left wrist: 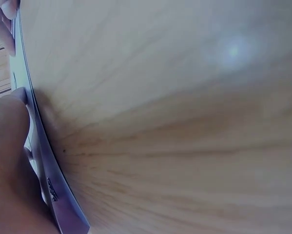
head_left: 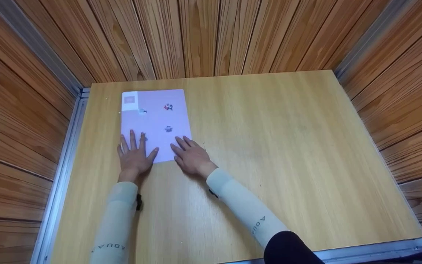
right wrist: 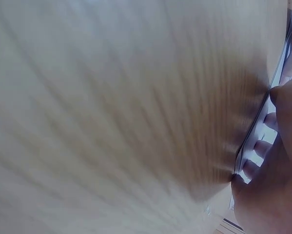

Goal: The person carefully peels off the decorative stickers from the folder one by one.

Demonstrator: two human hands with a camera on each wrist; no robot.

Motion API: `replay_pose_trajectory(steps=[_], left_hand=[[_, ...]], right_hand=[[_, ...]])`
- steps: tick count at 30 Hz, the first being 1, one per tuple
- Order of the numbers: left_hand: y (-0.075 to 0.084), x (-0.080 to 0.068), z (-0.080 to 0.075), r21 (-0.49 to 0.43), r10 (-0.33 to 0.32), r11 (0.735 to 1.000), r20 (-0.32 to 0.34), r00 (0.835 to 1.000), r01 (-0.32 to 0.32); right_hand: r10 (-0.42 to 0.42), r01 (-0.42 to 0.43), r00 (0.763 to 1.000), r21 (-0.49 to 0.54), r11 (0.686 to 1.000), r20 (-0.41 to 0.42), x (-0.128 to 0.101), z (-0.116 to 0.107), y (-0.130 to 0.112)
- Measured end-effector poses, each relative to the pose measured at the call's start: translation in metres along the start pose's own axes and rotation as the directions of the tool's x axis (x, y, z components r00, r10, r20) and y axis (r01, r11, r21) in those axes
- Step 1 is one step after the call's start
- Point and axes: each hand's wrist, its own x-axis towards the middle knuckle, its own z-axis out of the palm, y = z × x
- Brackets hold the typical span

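Pale sleeves run from the near edge of the wooden bench (head_left: 269,146) to two hands pressed flat on a lilac booklet (head_left: 155,121). Left hand (head_left: 134,156), fingers straight and spread, covers the booklet's near left corner; right hand (head_left: 191,156), fingers likewise extended, rests on its near right corner, gripping nothing. Wrist views show the booklet's thin edge (left wrist: 48,165) lying on the bench. Farther off, small printed figures dot the cover, with wooden wall slats (head_left: 196,36) behind.
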Motion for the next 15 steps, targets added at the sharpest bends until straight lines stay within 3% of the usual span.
replay_pose_trajectory(steps=[15], left_hand=[[0.013, -0.005, 0.005, 0.007, 0.005, 1.000, -0.013, 1.000, -0.005]], right_hand=[[-0.011, 0.011, 1.000, 0.013, 1.000, -0.018, -0.008, 0.005, 0.011]])
